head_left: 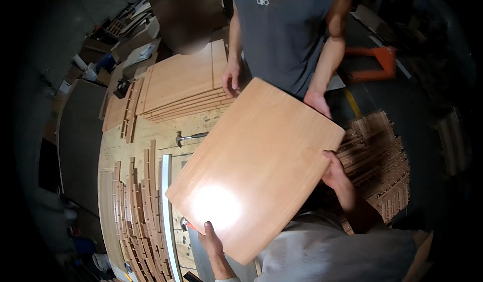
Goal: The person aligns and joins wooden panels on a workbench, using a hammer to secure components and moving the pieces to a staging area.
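A large glossy light-brown wooden panel (256,166) is held tilted over the workbench. My left hand (211,237) grips its near bottom edge. My right hand (336,173) grips its right edge. Across from me stands another person in a grey shirt (284,27); one of their hands (318,102) touches the panel's far corner, the other hand (231,78) rests on a stack of similar boards.
A stack of wooden boards (178,83) lies at the back of the workbench (151,131). A hammer (188,137) lies near it. Narrow wooden strips (138,216) and a metal rail (167,206) lie left. More slats (380,161) pile up right, an orange pallet jack (375,63) beyond.
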Motion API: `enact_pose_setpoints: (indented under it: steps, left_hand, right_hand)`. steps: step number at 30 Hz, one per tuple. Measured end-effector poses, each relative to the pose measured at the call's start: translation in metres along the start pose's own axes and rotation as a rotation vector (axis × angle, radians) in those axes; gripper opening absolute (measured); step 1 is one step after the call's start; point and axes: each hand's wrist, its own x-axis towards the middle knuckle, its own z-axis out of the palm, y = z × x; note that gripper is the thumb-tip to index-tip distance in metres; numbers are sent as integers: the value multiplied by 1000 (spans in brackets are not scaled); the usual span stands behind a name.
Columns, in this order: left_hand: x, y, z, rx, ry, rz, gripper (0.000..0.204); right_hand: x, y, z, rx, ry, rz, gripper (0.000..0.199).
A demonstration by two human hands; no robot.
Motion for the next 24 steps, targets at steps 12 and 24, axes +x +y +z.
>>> enact_pose_setpoints:
  steps: [12,24]
  left_hand:
    - [59,82,83,-160,-393,144,51]
    - [127,136,203,179,-509,98,41]
  right_hand:
    - [-20,-4,-32,302,-89,-264,74]
    - [19,-20,-52,302,54,-372,79]
